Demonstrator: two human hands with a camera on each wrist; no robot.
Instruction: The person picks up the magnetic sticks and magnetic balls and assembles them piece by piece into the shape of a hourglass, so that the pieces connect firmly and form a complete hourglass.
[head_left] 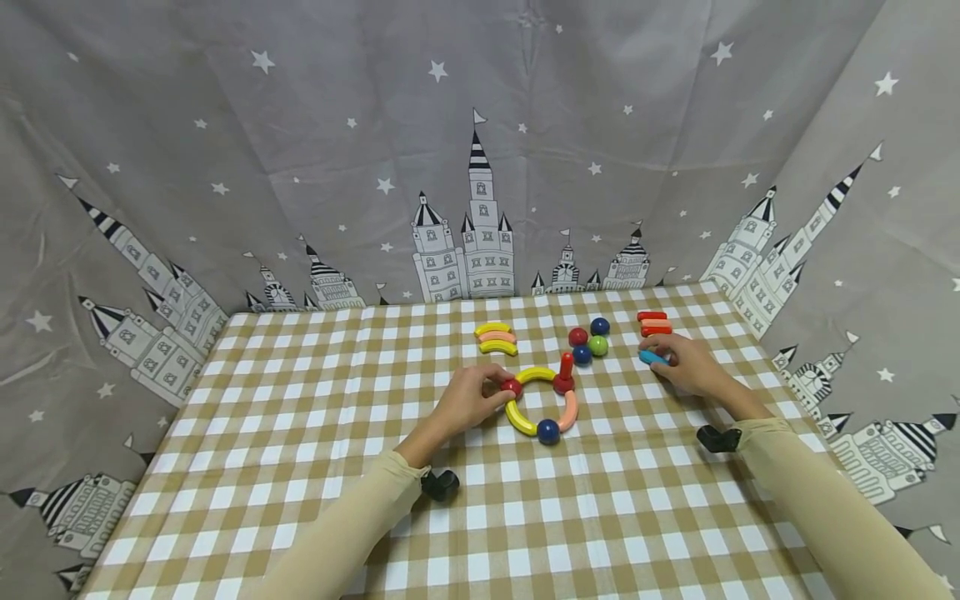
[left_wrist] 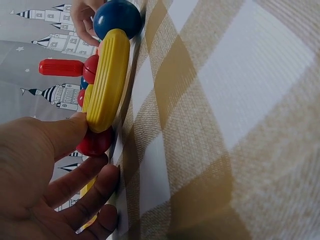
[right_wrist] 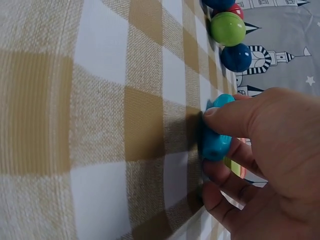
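Observation:
On the checked cloth lies a ring of curved rods and balls. My left hand (head_left: 468, 400) pinches the red ball (left_wrist: 95, 144) at the ring's left side between thumb and fingers. Yellow curved rods (head_left: 517, 419) meet at that ball. A blue ball (head_left: 548, 432) joins the near side, and a pink curved rod (head_left: 570, 411) forms the right side. From the other red ball (head_left: 563, 384) a red stick (head_left: 566, 365) rises upright. Off to the right, my right hand (head_left: 693, 367) holds a light-blue stick (right_wrist: 218, 131) by thumb and fingertips, low over the cloth.
Behind the ring lie loose curved rods, including a yellow one (head_left: 498, 347). Several loose balls, among them a green ball (head_left: 597, 346), cluster right of these. Straight sticks, including a red stick (head_left: 656, 331), lie beyond my right hand. A grey castle-print curtain (head_left: 337, 167) hangs behind the table.

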